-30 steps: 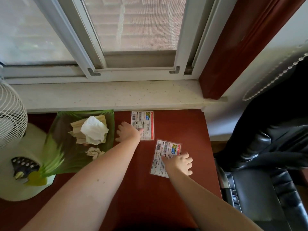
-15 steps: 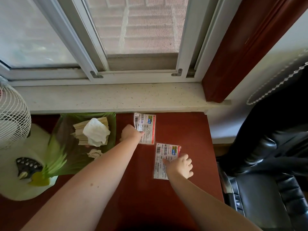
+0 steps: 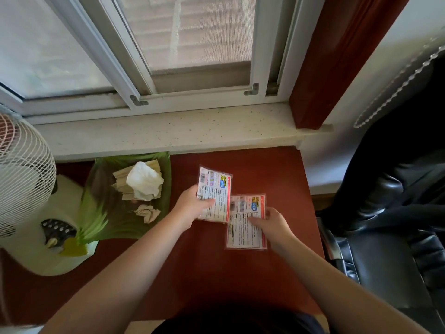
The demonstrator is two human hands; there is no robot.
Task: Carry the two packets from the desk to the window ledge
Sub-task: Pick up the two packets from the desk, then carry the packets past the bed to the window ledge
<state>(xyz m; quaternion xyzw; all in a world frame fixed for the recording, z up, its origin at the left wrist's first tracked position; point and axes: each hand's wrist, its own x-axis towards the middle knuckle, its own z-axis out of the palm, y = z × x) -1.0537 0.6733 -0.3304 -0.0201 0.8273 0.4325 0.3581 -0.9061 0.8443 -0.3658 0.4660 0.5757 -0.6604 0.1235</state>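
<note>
Each grip grasps one of two packets: left hand (image 3: 190,206) one packet (image 3: 214,194), right hand (image 3: 273,224) the other packet (image 3: 245,225).

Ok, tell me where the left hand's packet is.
In the head view the left hand's packet sits mid-frame over the red desk, gripped by the left hand, right of the green tray.

window ledge (image 3: 168,133) bare, fan (image 3: 21,179) crowding far left
</note>
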